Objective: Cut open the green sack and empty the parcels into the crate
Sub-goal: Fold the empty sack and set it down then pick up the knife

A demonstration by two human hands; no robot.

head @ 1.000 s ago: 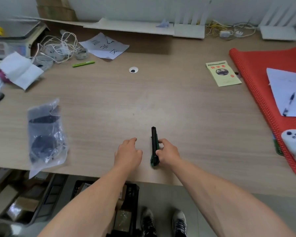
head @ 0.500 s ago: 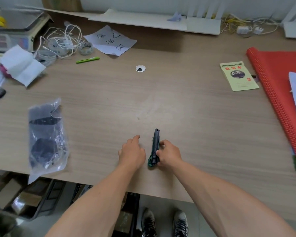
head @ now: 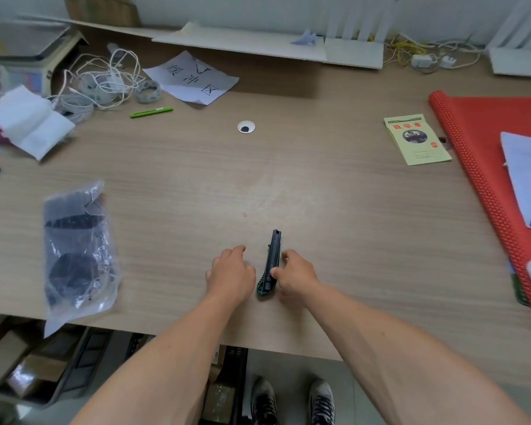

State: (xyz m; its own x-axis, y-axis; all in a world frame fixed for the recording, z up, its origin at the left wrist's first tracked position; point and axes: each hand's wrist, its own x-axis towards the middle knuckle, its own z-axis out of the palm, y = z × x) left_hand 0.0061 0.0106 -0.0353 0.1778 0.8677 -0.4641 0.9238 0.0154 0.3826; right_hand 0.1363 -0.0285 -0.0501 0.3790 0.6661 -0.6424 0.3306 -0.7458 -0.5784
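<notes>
Right thumb (head: 275,273) and forefinger: curled and pinched on the lower handle of the utility knife (head: 274,250), thumb on its left face, forefinger along its right edge. The remaining fingers are tucked beneath the right hand (head: 295,277) and cannot be told apart. Left fingers (head: 235,250): loosely bent, tips laid on the table (head: 334,194), nothing held. The left hand (head: 230,276) is set just left of the knife, and a narrow gap is seen between them. Utility knife: black body, green grip, laid on the table near its front edge, nose pointed away from the person. Clear plastic bag (head: 77,256) with dark contents: well left of the knife, its lower end hung over the table edge. Round cable grommet (head: 246,127): beyond the knife, slightly left. Green pen (head: 151,112), tangled white cables (head: 105,78) and a paper sheet (head: 193,78) marked with handwritten characters: farther beyond the knife, to its left. Weighing scale (head: 19,56) and folded white paper (head: 28,121): far left of the knife. Yellow-green booklet (head: 417,139): beyond the knife, to its right. Red mat (head: 478,154), on which white sheets (head: 524,179) are laid: well right of the knife. Dark crate (head: 238,360): under the table edge, nearer the person than the knife, only partly seen. Pair of shoes (head: 292,400): on the floor, nearer again than the knife.
</notes>
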